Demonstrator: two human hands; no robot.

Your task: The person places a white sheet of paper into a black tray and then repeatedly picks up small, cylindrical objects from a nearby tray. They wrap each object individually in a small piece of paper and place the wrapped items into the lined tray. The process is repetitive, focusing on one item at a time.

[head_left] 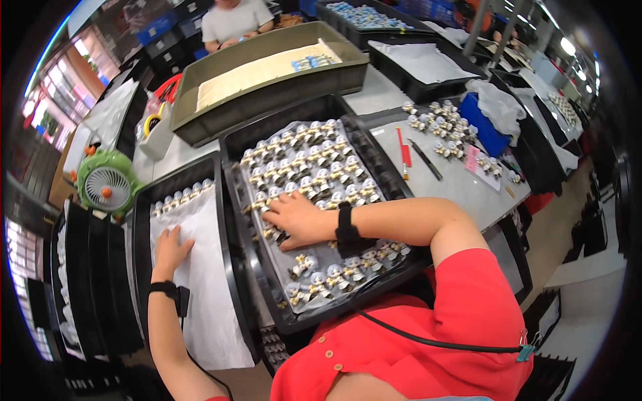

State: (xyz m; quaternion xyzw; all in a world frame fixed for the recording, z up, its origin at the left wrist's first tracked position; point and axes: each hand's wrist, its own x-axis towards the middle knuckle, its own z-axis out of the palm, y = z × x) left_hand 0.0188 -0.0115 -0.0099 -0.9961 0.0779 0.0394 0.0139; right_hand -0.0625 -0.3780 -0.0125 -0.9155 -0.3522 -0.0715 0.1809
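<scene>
My left hand (172, 251) is over the white paper lining of the left black tray (227, 287), thumb apart from the fingers, with nothing visible in it. A single row of small white-and-grey figurines (182, 198) lies at that tray's far end, just beyond my fingertips. My right hand (299, 219) is palm down over the larger black tray (231, 150), fingers spread among rows of similar figurines (287, 164). One figurine (273, 232) shows between its thumb and fingers; whether they touch it cannot be made out. My right forearm hides part of this tray.
A deep olive bin (190, 107) stands behind the trays. On the right are loose figurines (445, 127), a red brush (404, 154), a black pen-like tool (425, 159) and a blue box (481, 123). A green fan (105, 180) stands left. Across the table, a person (234, 23) works.
</scene>
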